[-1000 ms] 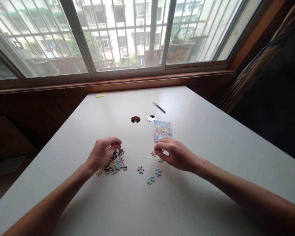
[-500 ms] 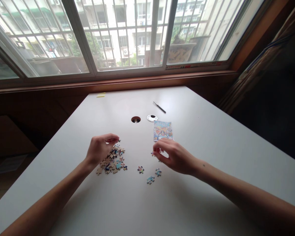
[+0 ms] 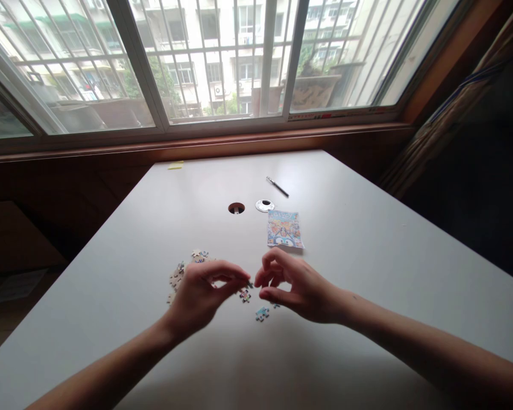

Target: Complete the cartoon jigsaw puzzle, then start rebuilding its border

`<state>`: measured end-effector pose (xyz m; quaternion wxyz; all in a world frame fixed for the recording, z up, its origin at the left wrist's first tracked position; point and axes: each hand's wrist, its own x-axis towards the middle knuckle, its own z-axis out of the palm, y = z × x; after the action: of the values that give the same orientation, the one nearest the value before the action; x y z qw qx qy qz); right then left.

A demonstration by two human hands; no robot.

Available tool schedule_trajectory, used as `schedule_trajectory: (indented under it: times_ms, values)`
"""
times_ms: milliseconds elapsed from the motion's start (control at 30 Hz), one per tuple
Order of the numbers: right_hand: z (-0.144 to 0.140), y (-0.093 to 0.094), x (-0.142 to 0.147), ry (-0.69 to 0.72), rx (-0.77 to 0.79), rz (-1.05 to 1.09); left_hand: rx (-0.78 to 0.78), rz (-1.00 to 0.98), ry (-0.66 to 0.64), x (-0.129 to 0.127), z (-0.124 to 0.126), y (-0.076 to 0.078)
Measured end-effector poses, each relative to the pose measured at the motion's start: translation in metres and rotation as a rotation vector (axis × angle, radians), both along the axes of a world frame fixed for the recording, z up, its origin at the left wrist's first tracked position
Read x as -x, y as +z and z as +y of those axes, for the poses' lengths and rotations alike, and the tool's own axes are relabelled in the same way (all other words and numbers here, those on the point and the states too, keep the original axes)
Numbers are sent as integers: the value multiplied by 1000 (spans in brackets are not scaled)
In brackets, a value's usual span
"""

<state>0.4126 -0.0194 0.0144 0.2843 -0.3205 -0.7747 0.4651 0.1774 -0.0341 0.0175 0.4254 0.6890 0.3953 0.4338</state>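
My left hand (image 3: 202,293) hovers just above the white table (image 3: 367,239), thumb and forefinger pinched on a small dark puzzle piece (image 3: 249,283). My right hand (image 3: 296,287) faces it, fingers curled and apart, their tips almost touching that piece; I cannot see whether it holds a piece of its own. A pile of puzzle pieces (image 3: 183,267) lies behind my left hand, partly hidden by it. Two loose pieces (image 3: 245,295) (image 3: 262,313) lie on the table below the fingertips. A colourful picture card (image 3: 284,229) lies flat beyond my right hand.
Farther back on the table are a cable hole (image 3: 236,208), its round cap (image 3: 265,205), a pen (image 3: 276,186) and a yellow note (image 3: 175,165) at the far edge. A barred window runs behind the table. Dark furniture stands to the right.
My left hand rose from the pile and moved right and nearer with a piece pinched. My right hand came down and left to meet it, uncovering the picture card's lower edge.
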Motion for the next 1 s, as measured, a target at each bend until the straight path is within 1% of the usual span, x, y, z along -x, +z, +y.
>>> schedule_trajectory:
  times_ms: [33, 133, 200, 333, 400, 467, 600, 733, 833, 933, 1000]
  values:
    - [-4, 1, 2, 33, 48, 26, -20, 30, -27, -7, -8, -1]
    - [-12, 2, 5, 58, 99, 30, -67, 56, -15, -17, -19, -6]
    - [-13, 0, 7, 30, 138, 29, -89, 66, -2, -17, -19, -9]
    - [-12, -2, 10, -18, 225, 42, -184, 133, -17, -13, -13, -13]
    - [-9, -2, 10, -38, 230, 29, -181, 154, -11, -12, -12, -15]
    - [-5, -2, 7, -67, 189, -18, -136, 164, -8, -11, -11, -16]
    - [9, -2, -4, -154, 20, -149, -7, 106, -3, -9, -9, -20]
    - [23, -7, -12, -228, -27, -213, 107, 33, 1, -5, -5, -24]
    - [27, -12, -13, -232, -114, -257, 119, 58, -9, -2, 0, -27]
    - [26, -16, -11, -200, -173, -265, 105, 80, -20, -1, 2, -29]
    - [24, -20, -10, -170, -194, -254, 156, 44, -31, -2, 3, -29]
